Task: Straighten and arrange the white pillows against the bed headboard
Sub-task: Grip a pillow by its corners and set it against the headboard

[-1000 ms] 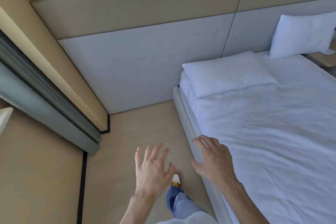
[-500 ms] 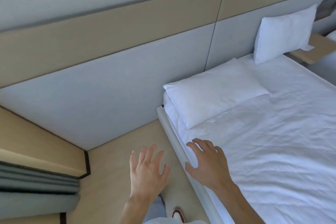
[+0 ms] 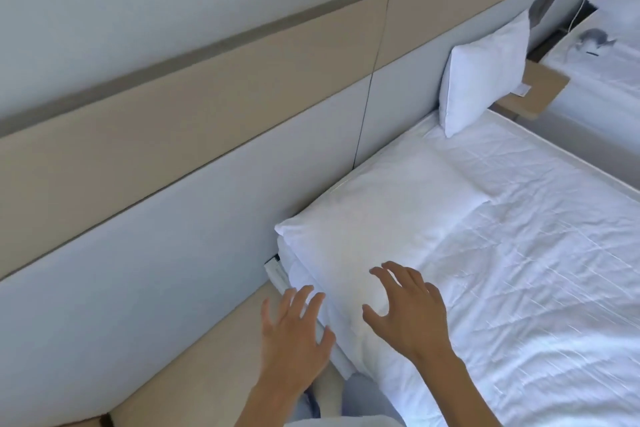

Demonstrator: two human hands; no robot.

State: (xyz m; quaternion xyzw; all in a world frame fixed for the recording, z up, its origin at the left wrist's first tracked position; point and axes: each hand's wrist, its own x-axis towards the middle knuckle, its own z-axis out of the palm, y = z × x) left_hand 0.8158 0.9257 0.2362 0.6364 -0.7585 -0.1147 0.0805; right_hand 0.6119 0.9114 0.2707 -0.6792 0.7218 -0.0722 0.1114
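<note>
So the flat pillow (image 3: 374, 218) is lying down in the middle of the frame, its long edge running along the grey headboard (image 3: 173, 236), one corner poking out past the mattress edge at centre-left. The second pillow (image 3: 485, 74) is already propped upright against the headboard, up in the upper right, near a tan shelf (image 3: 535, 88).

Both hands are empty. The left hand (image 3: 294, 333) is at bottom centre with fingers spread, over the bed's edge just beside the pillow's near end. The right hand (image 3: 412, 308) is a bit right of it, hovering over the pillow's near end with fingers splayed and slightly hooked, like it's about to grab. I can't tell if the fingertips actually touch the fabric yet.

Handling-wise, my guess: it looks soft, light and floppy, so grabbing it by one corner would just make it sag and fold. I'd take it by the two short ends, or by both near corners, and stand it up against the headboard like the other one. The cotton case probably isn't slippery, just wrinkly, so a quick pat afterwards.
</note>
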